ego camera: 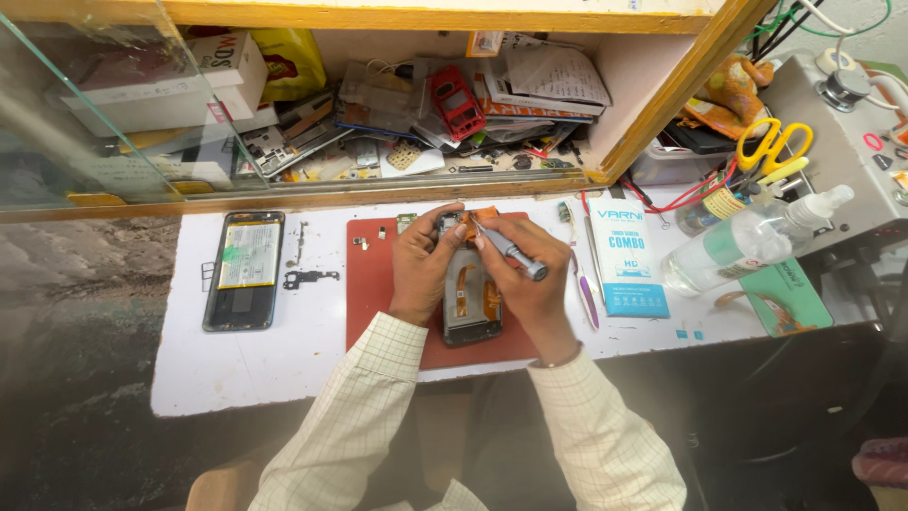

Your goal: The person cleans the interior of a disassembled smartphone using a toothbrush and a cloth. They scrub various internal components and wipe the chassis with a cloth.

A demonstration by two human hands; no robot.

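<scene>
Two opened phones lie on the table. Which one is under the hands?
The opened phone on the red mat, showing orange flex cables; the other phone lies untouched further left, showing its battery.

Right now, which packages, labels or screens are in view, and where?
Blue-and-white flat packet: on the table, right of the hands.
White box: shelf, upper left, behind glass.
Yellow pouch: shelf, beside the box.
Clear spray bottle, green label: far right.
Opened phone, yellow-labelled battery: left.

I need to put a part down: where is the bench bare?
Bare white bench shows along the near edge, between the open phone and the red mat. The right side is crowded: blue packet, spray bottle, scissors. Both hands, left and right, fill the mat's middle.
</scene>
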